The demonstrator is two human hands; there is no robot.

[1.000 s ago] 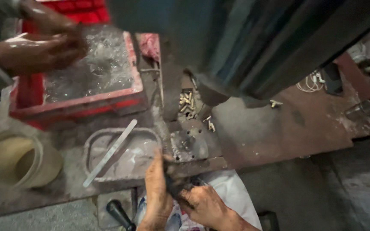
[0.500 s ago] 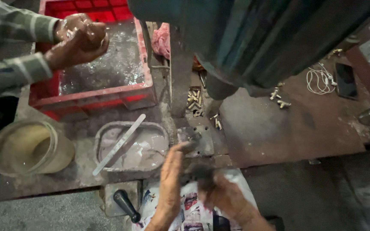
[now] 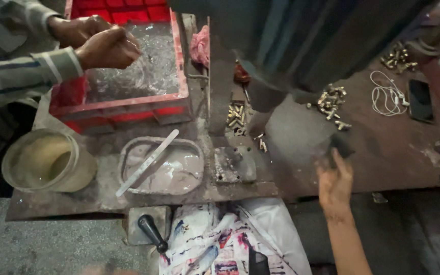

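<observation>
The right hand (image 3: 335, 184) is now reaching out to the right over the rusty tabletop (image 3: 393, 147), having left the near middle where both hands were working together half a second ago. Its fingers (image 3: 338, 159) are closing on a small dark block (image 3: 340, 145), which is sitting just off the tabletop near the scattered brass fittings (image 3: 331, 102). The block is blurred, so its shape is hard to make out; its long axis seems to be running from near left to far right. The left hand is no longer showing, so I cannot tell how its fingers are standing. At the far left, another person's hands (image 3: 98, 42) are hovering over the red crate (image 3: 128, 76), their arms cut off by the edge.
</observation>
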